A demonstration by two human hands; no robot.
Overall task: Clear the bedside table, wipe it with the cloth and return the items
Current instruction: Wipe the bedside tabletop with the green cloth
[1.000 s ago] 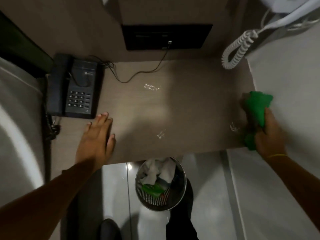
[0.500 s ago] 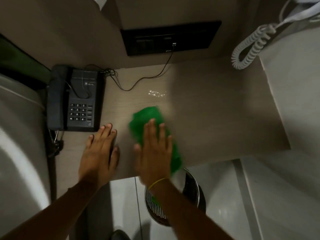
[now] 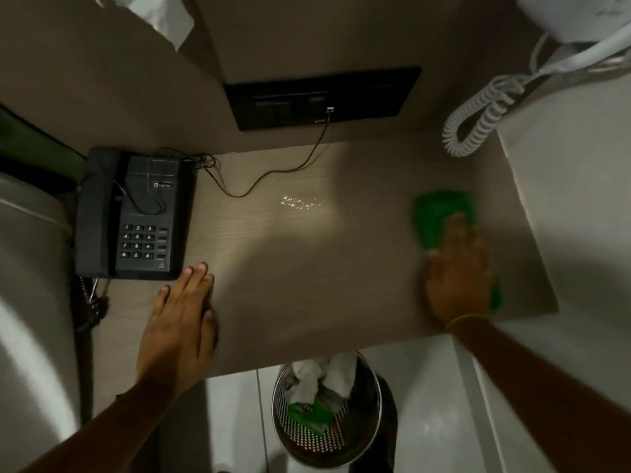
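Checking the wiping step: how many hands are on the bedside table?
2. The left hand lies flat beside the telephone; the right hand presses the green cloth near the right edge of the table.

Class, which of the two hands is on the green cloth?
The right hand, pressing the green cloth near the table's right end; the left hand lies flat on bare wood beside the black telephone.

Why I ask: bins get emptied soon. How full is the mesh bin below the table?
Partly full: crumpled paper and a green wrapper lie in the mesh bin; its inner wall shows.
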